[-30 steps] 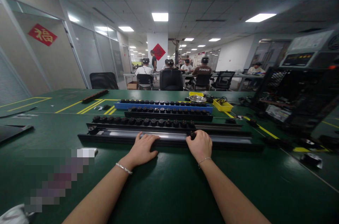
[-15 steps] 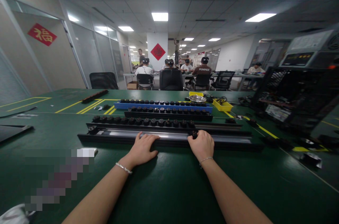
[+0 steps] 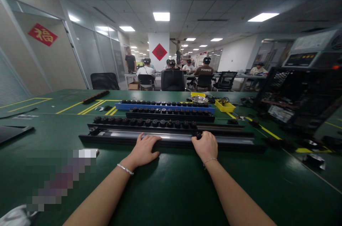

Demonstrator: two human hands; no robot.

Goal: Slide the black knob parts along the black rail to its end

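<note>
A long black metal channel (image 3: 171, 136) with a shiny inside lies across the bench in front of me. My left hand (image 3: 145, 148) rests on its near edge, fingers spread and holding nothing. Toward the channel's right part, my right hand (image 3: 205, 145) is closed on a small black socket module (image 3: 198, 135), mostly hidden by the fingers. Another black socket module (image 3: 93, 130) sits at the channel's left end. Just behind lies a second black channel (image 3: 220, 126) with a row of round black socket modules (image 3: 148, 122) along its left and middle.
Farther back lie a shorter black rail (image 3: 171, 116) and a blue rail (image 3: 121, 106), both carrying modules. A yellow bin (image 3: 224, 107) and a metal bowl (image 3: 199, 100) stand behind them. Dark equipment (image 3: 288, 94) occupies the right side. A pixelated object (image 3: 62, 179) lies front left.
My right hand has shifted slightly right along the channel with the socket module. My left hand stays put. In the background, a standing person has moved left.
</note>
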